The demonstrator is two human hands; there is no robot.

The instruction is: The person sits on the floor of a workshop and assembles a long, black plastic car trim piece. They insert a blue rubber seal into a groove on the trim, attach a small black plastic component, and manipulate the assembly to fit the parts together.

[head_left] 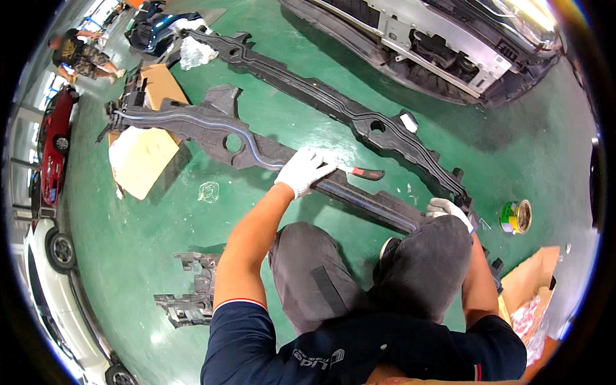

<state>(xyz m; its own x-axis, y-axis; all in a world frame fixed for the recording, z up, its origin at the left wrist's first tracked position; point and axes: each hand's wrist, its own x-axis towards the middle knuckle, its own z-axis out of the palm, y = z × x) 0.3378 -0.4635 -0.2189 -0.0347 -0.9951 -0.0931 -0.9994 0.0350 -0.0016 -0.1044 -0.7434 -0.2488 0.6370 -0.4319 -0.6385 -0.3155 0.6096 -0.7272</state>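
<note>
At the far left of the frame stand a white car (48, 282) and, above it, a red car (54, 138), both glossy. Right of them a flat brown cardboard sheet (144, 151) lies on the smooth green floor (128, 244), with a grey ribbed plastic bracket (189, 301) low in the frame. A long, matte black foam-textured bumper absorber (212, 128) runs from the upper left toward the middle right; a second, similar black beam (333, 102) lies above it. At centre, the left hand (301, 170), in a white knit glove, closes its grip on a utility knife with a red and black handle (366, 172), held over the absorber. The right hand (448, 208), also gloved, presses on the absorber's right end; whether its fingers clasp it I cannot tell. Further right stands a round roll of tape with a green and yellow side (515, 216), and crumpled cardboard (529, 282) lies at the lower right.
</note>
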